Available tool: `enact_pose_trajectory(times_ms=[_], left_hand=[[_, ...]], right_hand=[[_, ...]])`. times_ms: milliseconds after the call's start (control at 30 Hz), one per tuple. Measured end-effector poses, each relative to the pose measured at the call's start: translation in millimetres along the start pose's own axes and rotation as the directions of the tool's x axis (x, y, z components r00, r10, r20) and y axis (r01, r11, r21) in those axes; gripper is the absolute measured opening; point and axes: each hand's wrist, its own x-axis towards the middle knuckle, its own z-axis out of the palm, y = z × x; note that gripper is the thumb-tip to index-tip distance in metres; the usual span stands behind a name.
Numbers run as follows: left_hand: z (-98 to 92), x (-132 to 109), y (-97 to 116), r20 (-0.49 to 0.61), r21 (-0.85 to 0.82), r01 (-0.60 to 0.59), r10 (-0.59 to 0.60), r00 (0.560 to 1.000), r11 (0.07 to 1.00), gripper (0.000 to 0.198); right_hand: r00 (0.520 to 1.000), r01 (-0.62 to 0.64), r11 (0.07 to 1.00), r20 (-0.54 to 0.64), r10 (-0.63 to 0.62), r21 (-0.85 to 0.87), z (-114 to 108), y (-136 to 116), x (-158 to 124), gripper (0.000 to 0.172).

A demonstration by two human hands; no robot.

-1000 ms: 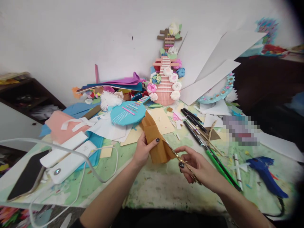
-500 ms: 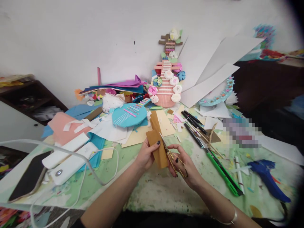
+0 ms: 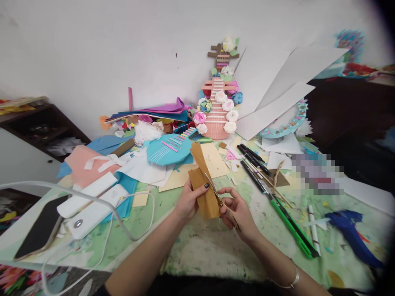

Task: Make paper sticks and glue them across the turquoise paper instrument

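Observation:
My left hand pinches a folded piece of tan-brown paper, thumb on its front, holding it upright above the paint-stained table. My right hand grips gold scissors through the handles. The blades point up and left and lie against the right edge of the brown paper. Both hands sit close together near the middle of the table's front.
A pink paper guitar with paper flowers leans on the wall behind a teal paper guitar. Black pens and a green knife lie right, a blue glue gun further right. Power banks, cable and phone lie left.
My right hand brought the scissors left and inward from the table's right side up to the brown paper's edge. The left hand turned the paper more upright and narrower.

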Motion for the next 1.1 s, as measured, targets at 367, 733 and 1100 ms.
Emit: enact_pose_trajectory(times_ms=[367,733,1100], left_hand=[[-1.2,0.1,-4.3,0.079,0.077,-0.090,0.083,0.993,0.993,0.072],[-3.7,-0.9,-8.6,0.123,0.134,-0.102,0.085,0.989,0.986,0.078],[0.7,-2.3,-2.4,0.167,0.187,-0.176,0.145,0.975,0.967,0.090]], right_hand=[[0.999,0.030,0.999,0.014,-0.029,-0.045,-0.2,-3.1,3.9,0.056],[0.998,0.065,0.998,-0.007,-0.065,-0.006,-0.4,0.3,5.2,0.055],[0.999,0.020,1.000,-0.048,-0.021,-0.009,-3.6,2.8,6.3,0.052]])
